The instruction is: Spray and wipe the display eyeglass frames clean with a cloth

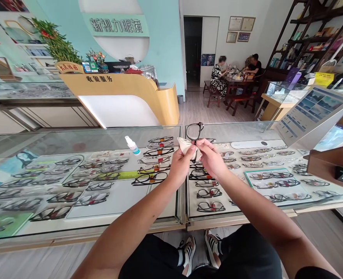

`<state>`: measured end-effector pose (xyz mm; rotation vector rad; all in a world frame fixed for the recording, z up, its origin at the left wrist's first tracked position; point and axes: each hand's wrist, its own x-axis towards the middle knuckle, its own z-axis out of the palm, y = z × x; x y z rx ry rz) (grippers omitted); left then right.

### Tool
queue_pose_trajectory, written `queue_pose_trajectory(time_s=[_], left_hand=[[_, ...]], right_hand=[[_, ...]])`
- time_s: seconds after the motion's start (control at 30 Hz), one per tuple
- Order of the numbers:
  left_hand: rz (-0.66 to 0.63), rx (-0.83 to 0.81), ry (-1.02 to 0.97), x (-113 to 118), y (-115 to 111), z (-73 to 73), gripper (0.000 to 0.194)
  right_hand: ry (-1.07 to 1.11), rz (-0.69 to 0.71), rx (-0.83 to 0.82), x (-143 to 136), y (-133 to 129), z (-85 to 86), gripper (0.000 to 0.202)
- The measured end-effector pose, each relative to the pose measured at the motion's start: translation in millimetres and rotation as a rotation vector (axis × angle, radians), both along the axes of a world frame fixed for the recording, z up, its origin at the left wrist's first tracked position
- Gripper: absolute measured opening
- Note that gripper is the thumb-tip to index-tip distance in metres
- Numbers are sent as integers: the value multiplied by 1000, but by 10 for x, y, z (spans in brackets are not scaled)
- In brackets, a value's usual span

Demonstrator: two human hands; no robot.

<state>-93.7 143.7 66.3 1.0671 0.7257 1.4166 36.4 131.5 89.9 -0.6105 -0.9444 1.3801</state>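
Black-framed glasses point(193, 131) are held up over the glass display case, one round lens standing above my fingers. My left hand point(181, 162) is closed on a cream cloth point(185, 145), which is folded around the lower part of the glasses. Pressed against it, my right hand point(211, 158) pinches the glasses near the middle of the frame. The cloth and fingers hide the other lens. A white spray bottle point(132, 145) with a blue-edged label stands on the case to the left of my hands.
Rows of glasses point(151, 178) lie inside the glass case point(186, 217). A printed board point(314, 116) and a brown box point(331, 166) stand at the right. Beyond are a wooden counter point(168, 104) and two people at a table point(235, 80).
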Motion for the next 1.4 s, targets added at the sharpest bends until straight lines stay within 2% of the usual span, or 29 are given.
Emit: queue_pose_trajectory(time_s=[0.2, 0.37, 0.57, 0.77, 1.07, 1.27, 1.4], left_hand=[[-38, -57, -11, 1, 31, -49, 64], [-290, -111, -108, -44, 78, -22, 61], [-407, -213, -97, -159, 146, 5, 49], [-420, -260, -124, -206, 163, 27, 46], [-331, -335, -223, -184, 240, -67, 29], [-450, -249, -233, -167, 171, -10, 41], [-492, -232, -252, -165, 124, 39, 38]], right_hand=[[18, -25, -8, 63, 25, 36, 41], [4, -58, -24, 154, 73, 56, 36], [-25, -66, -46, 195, 108, 38, 38], [-33, -57, -40, 222, 145, 6, 46], [16, -48, -51, 209, 165, -30, 47], [-8, -43, -22, 207, 122, 15, 46], [3, -52, -2, 198, 73, 58, 47]])
